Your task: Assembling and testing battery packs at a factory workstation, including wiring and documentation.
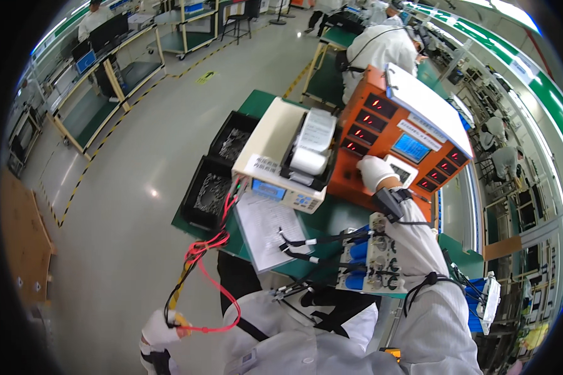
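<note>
My left hand (161, 329), in a white glove, is low at the left, closed around the end of red and black test leads (200, 250). These leads run up in a tangle to the front of a beige bench meter (270, 159). My right hand (376, 172), also gloved, reaches to the lower front panel of an orange tester (388, 128) with red digit displays and a blue screen. Its fingertips are hidden against the panel. Below my right forearm sits a battery pack (358, 256) of blue cells in white holders, with black cables attached.
Two black bins (207, 215) of small metal parts stand left of the meter. A small label printer (313, 150) with a paper roll rests on it. A printed sheet (266, 234) lies on the green bench. Another blue-celled pack (481, 306) is at my right. A co-worker (381, 50) bends beyond the tester.
</note>
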`<state>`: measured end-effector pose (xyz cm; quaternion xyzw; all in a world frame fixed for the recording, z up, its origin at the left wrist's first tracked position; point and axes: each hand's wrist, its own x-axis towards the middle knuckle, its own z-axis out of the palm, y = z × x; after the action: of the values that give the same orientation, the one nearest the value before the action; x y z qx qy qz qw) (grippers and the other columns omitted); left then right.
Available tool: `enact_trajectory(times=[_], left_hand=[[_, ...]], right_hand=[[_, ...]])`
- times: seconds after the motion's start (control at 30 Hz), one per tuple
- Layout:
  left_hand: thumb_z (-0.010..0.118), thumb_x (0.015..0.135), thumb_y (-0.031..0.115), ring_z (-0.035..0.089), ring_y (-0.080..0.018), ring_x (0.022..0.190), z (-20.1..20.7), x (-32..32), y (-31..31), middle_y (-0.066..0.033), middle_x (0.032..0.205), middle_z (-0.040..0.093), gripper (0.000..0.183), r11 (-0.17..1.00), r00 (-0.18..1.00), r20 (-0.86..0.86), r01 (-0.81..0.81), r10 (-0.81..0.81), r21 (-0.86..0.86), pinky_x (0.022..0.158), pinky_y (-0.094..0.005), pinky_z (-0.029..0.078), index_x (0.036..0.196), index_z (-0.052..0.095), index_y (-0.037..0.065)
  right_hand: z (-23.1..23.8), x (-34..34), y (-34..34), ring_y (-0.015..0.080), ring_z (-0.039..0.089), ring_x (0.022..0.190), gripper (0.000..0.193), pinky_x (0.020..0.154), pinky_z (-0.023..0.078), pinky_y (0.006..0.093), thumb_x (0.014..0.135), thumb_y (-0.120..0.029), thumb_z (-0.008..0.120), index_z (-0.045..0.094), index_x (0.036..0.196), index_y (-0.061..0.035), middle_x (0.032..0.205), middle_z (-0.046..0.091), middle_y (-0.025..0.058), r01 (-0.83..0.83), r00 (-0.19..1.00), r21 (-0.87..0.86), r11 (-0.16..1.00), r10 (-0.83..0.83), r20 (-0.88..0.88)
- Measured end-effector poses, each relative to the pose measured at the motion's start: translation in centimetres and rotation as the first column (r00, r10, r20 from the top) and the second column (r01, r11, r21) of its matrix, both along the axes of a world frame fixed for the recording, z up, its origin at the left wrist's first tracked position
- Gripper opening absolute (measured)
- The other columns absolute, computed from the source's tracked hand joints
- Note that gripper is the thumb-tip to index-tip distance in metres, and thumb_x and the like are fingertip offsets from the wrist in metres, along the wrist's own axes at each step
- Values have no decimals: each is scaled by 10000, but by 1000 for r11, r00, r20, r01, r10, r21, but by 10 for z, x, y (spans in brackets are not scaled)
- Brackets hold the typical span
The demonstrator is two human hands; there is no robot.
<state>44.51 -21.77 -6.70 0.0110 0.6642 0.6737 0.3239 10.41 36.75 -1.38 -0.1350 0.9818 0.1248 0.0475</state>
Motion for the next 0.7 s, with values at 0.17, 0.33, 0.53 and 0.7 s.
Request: enact_trajectory(times=[0.17,0.33,0.53,0.7], left_hand=[[673,739,162,652,-218,655,-58,-5,0,-115,708,666,158,732,993,-70,19,-91,-681,631,-329,510,867,701,75],[685,732,219,666,-375,796,-169,3,-4,-173,787,678,207,535,992,-100,-41,-82,-844,699,-441,528,892,687,88],[679,737,179,631,-361,946,-118,-28,52,-157,989,646,243,257,962,-250,-216,-108,-942,778,-459,492,963,664,92],[682,728,127,593,-294,880,-40,-58,151,-87,939,608,232,615,426,-893,-668,-146,-419,768,-430,467,959,673,104]], right_hand=[[32,20,-42,381,670,916,230,797,531,456,851,-129,588,641,1061,-52,973,683,214,126,992,-104,987,-123,30],[107,105,-124,402,670,814,252,728,531,417,895,-131,587,549,1120,-22,845,664,241,155,974,-572,805,-29,224],[65,213,-173,348,675,755,258,686,543,379,872,-159,677,617,1104,-61,822,663,170,-42,942,-793,608,289,171],[-16,252,-193,203,644,685,174,680,521,290,862,-98,692,667,1029,-56,822,681,128,299,893,-911,283,254,372]])
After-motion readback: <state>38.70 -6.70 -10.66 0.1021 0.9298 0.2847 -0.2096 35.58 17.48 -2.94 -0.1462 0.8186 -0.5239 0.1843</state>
